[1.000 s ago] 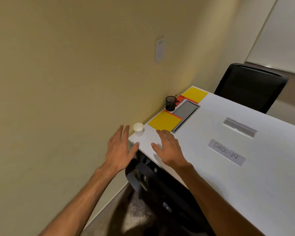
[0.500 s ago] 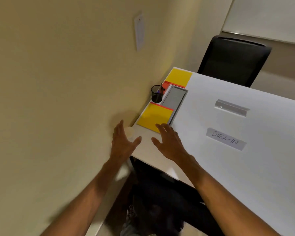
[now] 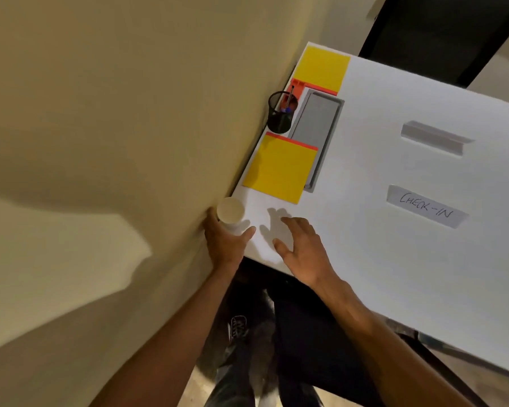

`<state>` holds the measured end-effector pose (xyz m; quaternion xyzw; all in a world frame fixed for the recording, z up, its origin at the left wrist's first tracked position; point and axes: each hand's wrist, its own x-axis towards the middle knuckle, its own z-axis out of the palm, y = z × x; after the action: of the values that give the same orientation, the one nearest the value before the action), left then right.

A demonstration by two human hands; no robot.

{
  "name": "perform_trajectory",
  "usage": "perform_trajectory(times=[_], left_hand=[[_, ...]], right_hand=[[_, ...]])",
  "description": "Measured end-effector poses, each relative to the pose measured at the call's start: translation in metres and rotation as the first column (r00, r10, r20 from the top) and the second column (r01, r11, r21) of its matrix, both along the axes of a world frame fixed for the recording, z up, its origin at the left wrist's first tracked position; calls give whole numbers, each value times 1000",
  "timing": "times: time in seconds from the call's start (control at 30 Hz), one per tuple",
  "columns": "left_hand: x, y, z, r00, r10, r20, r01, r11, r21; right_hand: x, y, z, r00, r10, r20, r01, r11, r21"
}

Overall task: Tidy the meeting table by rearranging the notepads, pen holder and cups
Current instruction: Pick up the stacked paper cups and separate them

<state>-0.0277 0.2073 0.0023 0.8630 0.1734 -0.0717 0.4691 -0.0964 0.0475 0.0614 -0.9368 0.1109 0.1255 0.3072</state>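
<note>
A white paper cup (image 3: pixel 230 212) stands at the table's near left corner, against the wall. My left hand (image 3: pixel 225 242) wraps it from below, thumb on its right side and fingers behind it. My right hand (image 3: pixel 301 251) hovers flat with fingers spread over the table just right of the cup, holding nothing. A yellow notepad (image 3: pixel 279 168) with a red edge lies beyond the cup. Behind it stands a black mesh pen holder (image 3: pixel 281 113) with pens. A second yellow notepad (image 3: pixel 321 68) lies at the far corner.
The white table (image 3: pixel 409 274) carries a grey recessed cable tray (image 3: pixel 318 130), a grey strip (image 3: pixel 434 138) and a label reading CHECK-IN (image 3: pixel 426 206). A beige wall (image 3: pixel 100 142) borders the table's left edge. A black chair (image 3: pixel 441 30) stands at the far side; another sits below my arms.
My view has tilted down and closer to the table. My left hand has reached forward and closed around the cup. My right hand has stayed spread beside it.
</note>
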Motion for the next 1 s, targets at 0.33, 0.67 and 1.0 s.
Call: perform_trajectory(times=[0.33,0.67,1.0], left_hand=[[16,-21,-24,985,157,66,-162,984,80],[22,-27,-17,981,155,117,-164,984,75],[-14,-41,58,970,-199,138,229,937,-264]], right_hand=[[-20,-4,-16,993,-118,-30,118,993,30],[-25,-14,-11,988,-147,-37,148,989,28],[-26,-29,30,971,-235,45,220,951,219]])
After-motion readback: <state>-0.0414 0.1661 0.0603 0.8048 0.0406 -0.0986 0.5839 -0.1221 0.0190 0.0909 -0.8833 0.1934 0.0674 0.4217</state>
